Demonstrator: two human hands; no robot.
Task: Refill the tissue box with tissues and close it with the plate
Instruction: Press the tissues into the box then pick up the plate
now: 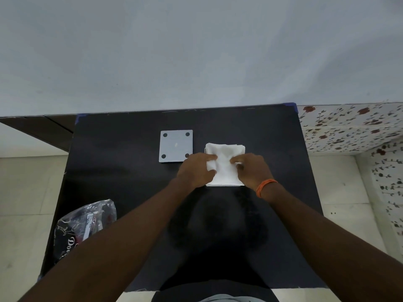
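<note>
A stack of white tissues (pixel 225 152) sits in the white tissue box (pixel 224 184) right of the table's middle; only the box's near edge shows under the tissues. My left hand (pixel 196 168) grips the stack's left side, thumb under and fingers on top. My right hand (pixel 253 168) presses on the stack's right side with its fingers curled on the tissues. The grey square plate (pixel 176 146), with a dark dot at each corner, lies flat on the table just left of the box, apart from both hands.
The black table (pixel 130 171) ends at a pale wall at the back. A crinkled plastic wrapper (pixel 85 225) with printed lettering lies at the near left edge. A flowered surface (pixel 349 127) borders the table's right side.
</note>
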